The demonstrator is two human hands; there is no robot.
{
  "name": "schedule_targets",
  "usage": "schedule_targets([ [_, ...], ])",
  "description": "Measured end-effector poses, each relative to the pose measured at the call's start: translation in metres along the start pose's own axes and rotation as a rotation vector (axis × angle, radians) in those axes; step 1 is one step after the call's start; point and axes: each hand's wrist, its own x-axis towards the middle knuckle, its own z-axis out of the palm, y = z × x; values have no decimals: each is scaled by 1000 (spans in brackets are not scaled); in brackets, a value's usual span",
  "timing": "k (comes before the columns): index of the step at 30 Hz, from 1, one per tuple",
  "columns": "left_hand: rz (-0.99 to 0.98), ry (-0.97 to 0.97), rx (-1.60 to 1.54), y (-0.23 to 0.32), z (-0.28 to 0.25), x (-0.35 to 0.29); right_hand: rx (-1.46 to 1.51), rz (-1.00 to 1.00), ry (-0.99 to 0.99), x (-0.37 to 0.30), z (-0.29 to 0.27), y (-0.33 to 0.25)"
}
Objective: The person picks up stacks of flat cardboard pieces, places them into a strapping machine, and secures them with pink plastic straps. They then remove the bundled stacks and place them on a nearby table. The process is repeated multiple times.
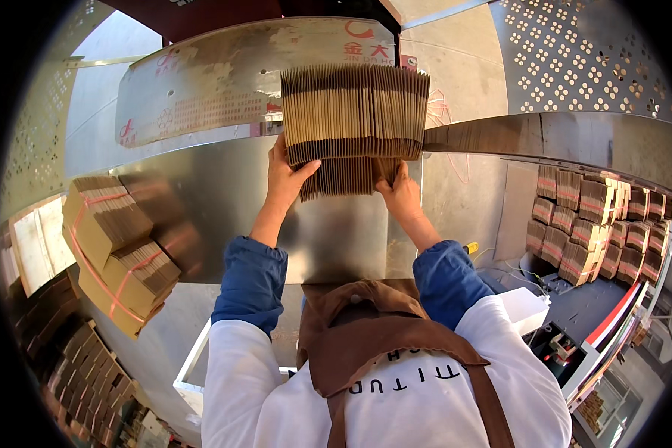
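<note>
A thick row of folded brown cardboard pieces (355,112), packed edge to edge, stands at the far side of a shiny metal table. My left hand (285,175) grips its near left corner, the thumb pressed on the lower layer and the fingers round the side. At the near right corner my right hand (401,193) is closed on the cardboard, its thumb against the lower edge. Below the upper row a narrower band of cardboard edges (340,178) shows between my hands. The fingers' undersides are hidden by the stack.
Strapped cardboard bundles (123,243) sit at the metal table's (201,179) left end. More tied bundles (593,224) are piled on the right, above a dark surface. A worn printed board (194,93) lies beyond the table, and a perforated metal panel (575,56) stands far right.
</note>
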Motion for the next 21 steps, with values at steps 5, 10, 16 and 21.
schedule_targets([
  [5, -16, -8, -47, -18, -2, 1, 3, 29, -34, 0, -2, -4],
  [10, -58, -87, -9, -30, -10, 12, 15, 9, -32, -1, -3, -6],
  [16, -85, -41, -30, 9, -7, 9, 40, 6, -19, 0, 0, 1],
  [21, -107, -51, -34, 4, -11, 9, 25, 8, -48, 0, 1, -3],
])
